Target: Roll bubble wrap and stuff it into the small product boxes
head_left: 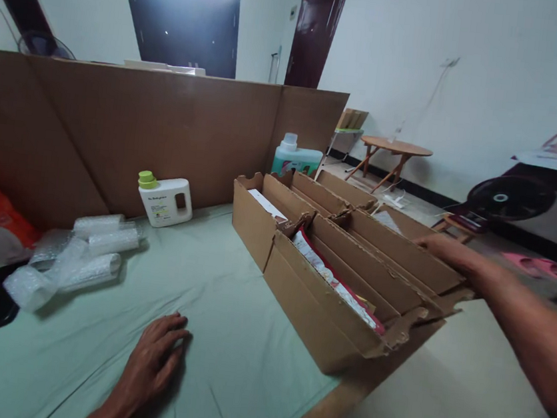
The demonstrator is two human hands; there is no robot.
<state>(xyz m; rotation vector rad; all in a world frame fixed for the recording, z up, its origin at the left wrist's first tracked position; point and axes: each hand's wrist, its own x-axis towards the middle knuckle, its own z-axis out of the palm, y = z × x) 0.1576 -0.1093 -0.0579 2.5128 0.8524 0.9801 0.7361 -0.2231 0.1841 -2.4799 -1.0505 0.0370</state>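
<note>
The left hand (154,356) lies open, palm down, on the green cloth (223,337) near the surface's front edge. The right hand (438,246) rests on the far flap of the open cardboard box (327,308) at the right edge; its grip cannot be told.

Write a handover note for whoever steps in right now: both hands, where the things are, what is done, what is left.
Left hand: flat on the green cloth, holding nothing.
Right hand: resting on the far flap of the open cardboard box; no visible grip on anything else.
Box: open, packets inside. The white bottle and bubble wrap rolls lie outside on the cloth; a teal bottle stands behind the box.
Done: box opened. Left: flaps not closed.
</note>
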